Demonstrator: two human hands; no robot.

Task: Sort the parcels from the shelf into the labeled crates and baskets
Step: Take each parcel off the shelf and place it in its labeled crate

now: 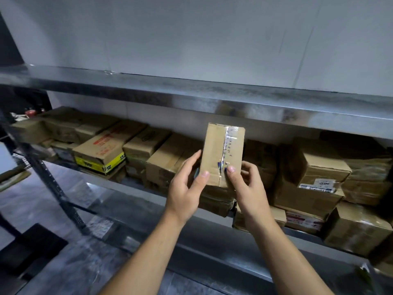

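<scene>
Pickup: taped parcel gripped low by left hand and right hand before the shelf; next, likely reading its label to pick a crate.

Both bare arms reach forward and upward from the bottom of the view, the left forearm angling in from the lower left and the right forearm from the lower right, so the wrists draw close together. The left hand and the right hand are raised side by side, backs towards the camera, and together grip the lower end of a small parcel held upright. Each thumb presses on the near face, tips close together, while the left fingers lie along its left edge and the right fingers curl behind its right side.
</scene>
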